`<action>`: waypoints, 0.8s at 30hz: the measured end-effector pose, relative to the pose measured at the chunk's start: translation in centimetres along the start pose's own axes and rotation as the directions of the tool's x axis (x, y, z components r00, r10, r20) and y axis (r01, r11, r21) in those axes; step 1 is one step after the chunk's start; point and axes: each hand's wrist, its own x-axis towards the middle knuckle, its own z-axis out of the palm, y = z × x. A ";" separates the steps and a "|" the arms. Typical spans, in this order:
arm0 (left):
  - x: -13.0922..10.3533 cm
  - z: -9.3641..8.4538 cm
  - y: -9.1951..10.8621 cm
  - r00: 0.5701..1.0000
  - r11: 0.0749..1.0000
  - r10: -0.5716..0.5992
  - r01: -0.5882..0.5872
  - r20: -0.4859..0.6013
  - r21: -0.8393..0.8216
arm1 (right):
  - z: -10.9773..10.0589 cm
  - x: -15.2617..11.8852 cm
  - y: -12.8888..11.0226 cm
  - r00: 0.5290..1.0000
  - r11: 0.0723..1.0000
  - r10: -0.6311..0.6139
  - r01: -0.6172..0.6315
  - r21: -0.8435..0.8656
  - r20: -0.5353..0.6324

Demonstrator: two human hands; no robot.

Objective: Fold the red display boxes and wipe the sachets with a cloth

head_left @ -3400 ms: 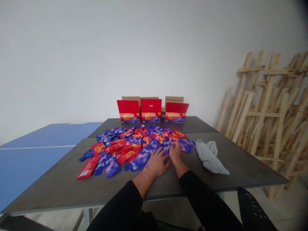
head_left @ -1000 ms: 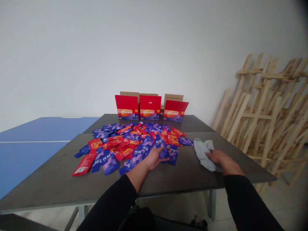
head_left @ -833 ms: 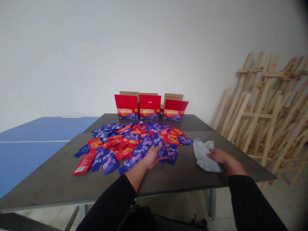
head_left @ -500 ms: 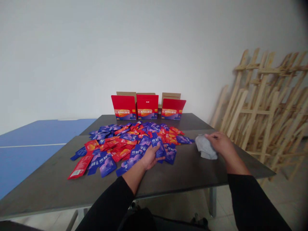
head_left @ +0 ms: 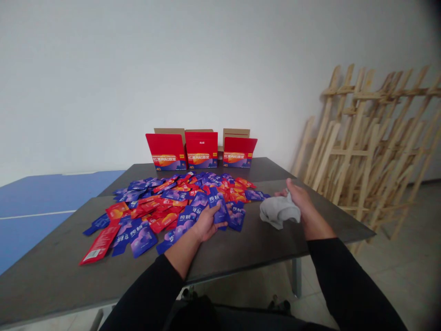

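Note:
My left hand is closed on a blue pouch, gripping it by its lower edge at the near side of the pile. Other blue pouches and red pouches lie heaped and overlapping to the left and behind it. On the right, my right hand is closed on a crumpled grey cloth, which hangs to the left of the fingers, over the table. Part of the fingers is hidden behind the cloth and the hand itself.
Three red printed boxes with raised flaps stand along the far end of the dark table. Wooden easels lean against the wall at the right. A blue table-tennis table adjoins on the left.
My right hand has lifted and turned, bringing the cloth up with it in a new shape. The left hand keeps its pouch. The whole view has shifted slightly to the right.

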 end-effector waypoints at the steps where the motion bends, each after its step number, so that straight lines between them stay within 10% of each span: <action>1: 0.0 -0.1 0.0 0.999 0.999 -0.030 0.031 0.025 -0.018 | 0.1 0.0 0.3 1.000 1.000 -0.013 0.013 -0.004 0.008; 7: -0.1 -0.2 0.5 0.980 0.970 -0.154 0.175 0.128 -0.169 | 2.2 -1.6 0.1 0.917 0.900 -0.290 0.358 -0.247 0.273; 11: -0.2 -0.2 0.6 0.970 0.947 -0.158 0.202 0.185 -0.250 | 5.5 -3.0 -0.8 0.631 0.555 -0.620 0.773 -0.308 0.466; 15: -0.4 -0.4 0.7 0.954 0.928 -0.182 0.247 0.239 -0.280 | 9.4 -4.9 -1.3 0.396 0.359 -0.656 0.912 -0.196 0.643; 19: -0.6 -0.6 0.8 0.952 0.909 -0.212 0.275 0.220 -0.313 | 12.6 -6.3 -0.7 0.341 0.259 -0.654 0.940 -0.224 0.675; 24: -0.7 -0.5 0.8 0.957 0.901 -0.254 0.286 0.138 -0.325 | 14.7 -7.0 1.3 0.402 0.227 -0.679 0.910 -0.346 0.614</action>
